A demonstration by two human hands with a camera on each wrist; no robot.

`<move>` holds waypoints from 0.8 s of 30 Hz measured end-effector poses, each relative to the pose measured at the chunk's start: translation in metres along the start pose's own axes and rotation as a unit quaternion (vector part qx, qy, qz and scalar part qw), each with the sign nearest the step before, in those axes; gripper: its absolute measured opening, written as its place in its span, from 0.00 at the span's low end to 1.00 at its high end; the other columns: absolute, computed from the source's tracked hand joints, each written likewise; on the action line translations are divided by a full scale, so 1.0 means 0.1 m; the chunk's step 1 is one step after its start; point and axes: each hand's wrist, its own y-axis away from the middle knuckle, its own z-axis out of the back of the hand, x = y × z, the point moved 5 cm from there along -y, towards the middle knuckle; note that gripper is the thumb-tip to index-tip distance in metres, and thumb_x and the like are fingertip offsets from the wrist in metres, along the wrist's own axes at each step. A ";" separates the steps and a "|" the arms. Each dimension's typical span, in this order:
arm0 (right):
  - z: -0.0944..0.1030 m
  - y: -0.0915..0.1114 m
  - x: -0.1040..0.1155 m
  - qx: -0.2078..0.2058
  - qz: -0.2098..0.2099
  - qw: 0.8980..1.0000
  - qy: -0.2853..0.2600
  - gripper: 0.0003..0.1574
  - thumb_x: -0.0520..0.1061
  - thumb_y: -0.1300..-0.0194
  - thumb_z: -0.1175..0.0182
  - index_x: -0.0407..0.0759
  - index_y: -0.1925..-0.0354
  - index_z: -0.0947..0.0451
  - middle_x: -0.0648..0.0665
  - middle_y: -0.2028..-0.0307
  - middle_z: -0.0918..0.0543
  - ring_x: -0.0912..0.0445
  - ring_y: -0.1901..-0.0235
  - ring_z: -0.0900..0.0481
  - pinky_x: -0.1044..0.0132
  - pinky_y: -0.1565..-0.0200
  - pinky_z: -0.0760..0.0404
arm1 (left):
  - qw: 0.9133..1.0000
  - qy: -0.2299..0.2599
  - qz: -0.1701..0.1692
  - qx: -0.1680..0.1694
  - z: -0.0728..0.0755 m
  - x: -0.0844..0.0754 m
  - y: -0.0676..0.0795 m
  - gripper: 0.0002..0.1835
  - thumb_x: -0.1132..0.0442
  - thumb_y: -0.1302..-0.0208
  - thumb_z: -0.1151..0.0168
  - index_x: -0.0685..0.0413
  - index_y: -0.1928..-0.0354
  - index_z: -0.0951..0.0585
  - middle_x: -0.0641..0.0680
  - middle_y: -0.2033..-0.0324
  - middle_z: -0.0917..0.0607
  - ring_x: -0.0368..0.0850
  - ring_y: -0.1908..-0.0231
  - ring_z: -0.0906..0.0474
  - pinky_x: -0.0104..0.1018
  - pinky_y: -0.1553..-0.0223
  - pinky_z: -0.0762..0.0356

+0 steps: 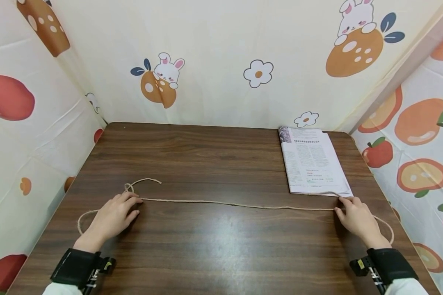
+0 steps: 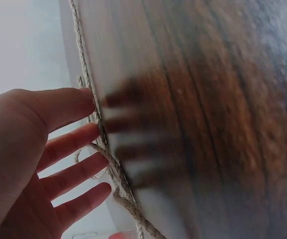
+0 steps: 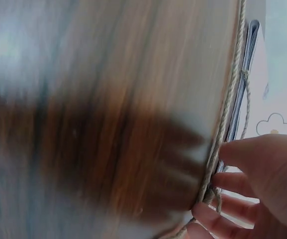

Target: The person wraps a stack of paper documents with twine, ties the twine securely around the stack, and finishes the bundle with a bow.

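Note:
A thin beige rope stretches nearly straight across the brown table between the two hands. On the left, my left hand lies palm down with its fingertips on the rope; a small loop and a loose end show past the fingers, and more rope curves out beside the wrist. In the left wrist view, thumb and fingers are spread apart along the rope. My right hand touches the other stretch, fingers slightly bent and apart at the rope. Another piece of rope bends round behind that wrist.
A magazine lies at the table's back right, just beyond the right hand, with a bit of rope over its near edge. The wooden table meets a patterned cloth at the back and both sides.

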 end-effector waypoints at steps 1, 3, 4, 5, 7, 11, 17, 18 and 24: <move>0.00 0.00 -0.02 -0.001 0.005 1.000 0.000 0.24 0.37 0.51 0.36 0.22 0.57 0.27 0.21 0.62 0.28 0.28 0.69 0.28 0.39 0.65 0.31 | 1.000 0.000 0.001 0.000 0.00 0.00 0.00 0.16 0.64 0.50 0.32 0.57 0.56 0.20 0.58 0.57 0.22 0.58 0.58 0.24 0.53 0.59 0.28; 0.00 0.01 -0.05 -0.011 0.014 1.000 -0.003 0.25 0.36 0.54 0.35 0.23 0.58 0.27 0.20 0.63 0.29 0.28 0.70 0.28 0.39 0.66 0.30 | 1.000 0.002 0.002 0.001 -0.01 0.01 0.00 0.16 0.64 0.50 0.32 0.57 0.56 0.20 0.58 0.57 0.22 0.58 0.58 0.24 0.53 0.59 0.28; 0.00 0.01 -0.06 -0.013 0.016 1.000 -0.005 0.24 0.35 0.55 0.34 0.24 0.58 0.27 0.21 0.63 0.29 0.29 0.71 0.28 0.39 0.67 0.30 | 1.000 0.002 0.002 0.001 -0.01 0.01 0.00 0.16 0.64 0.50 0.32 0.57 0.56 0.19 0.58 0.57 0.22 0.58 0.58 0.24 0.53 0.59 0.28; 0.00 0.00 -0.08 -0.014 0.013 1.000 -0.008 0.22 0.35 0.55 0.34 0.25 0.60 0.27 0.21 0.64 0.29 0.30 0.71 0.28 0.40 0.68 0.30 | 1.000 0.003 0.003 0.001 -0.02 0.02 0.00 0.16 0.64 0.50 0.32 0.57 0.57 0.19 0.58 0.57 0.22 0.58 0.58 0.24 0.53 0.59 0.28; 0.00 -0.02 -0.11 -0.017 0.007 1.000 -0.012 0.18 0.35 0.55 0.35 0.28 0.64 0.27 0.23 0.66 0.29 0.32 0.74 0.28 0.42 0.71 0.30 | 1.000 0.004 0.005 0.002 -0.03 0.03 0.00 0.16 0.64 0.50 0.32 0.58 0.57 0.19 0.58 0.57 0.23 0.58 0.59 0.24 0.53 0.59 0.28; 0.02 -0.08 -0.16 -0.017 0.002 1.000 -0.012 0.12 0.35 0.54 0.36 0.32 0.71 0.29 0.27 0.71 0.29 0.38 0.79 0.28 0.47 0.76 0.31 | 1.000 0.003 0.006 0.002 -0.03 0.04 -0.01 0.16 0.64 0.49 0.32 0.59 0.57 0.19 0.59 0.58 0.22 0.58 0.59 0.24 0.52 0.59 0.28; 0.02 -0.14 -0.19 0.009 -0.006 1.000 -0.002 0.11 0.36 0.51 0.37 0.35 0.73 0.31 0.31 0.75 0.30 0.44 0.83 0.31 0.52 0.81 0.34 | 1.000 0.002 0.007 0.004 -0.03 0.03 -0.04 0.16 0.64 0.49 0.32 0.59 0.57 0.19 0.59 0.59 0.22 0.57 0.61 0.24 0.52 0.60 0.27; 0.02 -0.14 -0.19 0.014 -0.009 1.000 0.000 0.11 0.37 0.51 0.37 0.36 0.74 0.31 0.32 0.76 0.31 0.45 0.83 0.32 0.53 0.82 0.35 | 1.000 0.003 0.009 0.006 -0.03 0.04 -0.05 0.15 0.64 0.49 0.32 0.59 0.57 0.19 0.59 0.60 0.22 0.57 0.61 0.24 0.52 0.61 0.27; 0.00 -0.18 -0.20 0.054 -0.020 0.998 0.011 0.09 0.38 0.46 0.40 0.39 0.76 0.31 0.38 0.78 0.33 0.51 0.84 0.35 0.60 0.83 0.39 | 1.000 0.005 0.017 0.017 -0.05 0.05 -0.12 0.15 0.63 0.49 0.32 0.59 0.58 0.19 0.56 0.63 0.22 0.55 0.64 0.24 0.49 0.64 0.27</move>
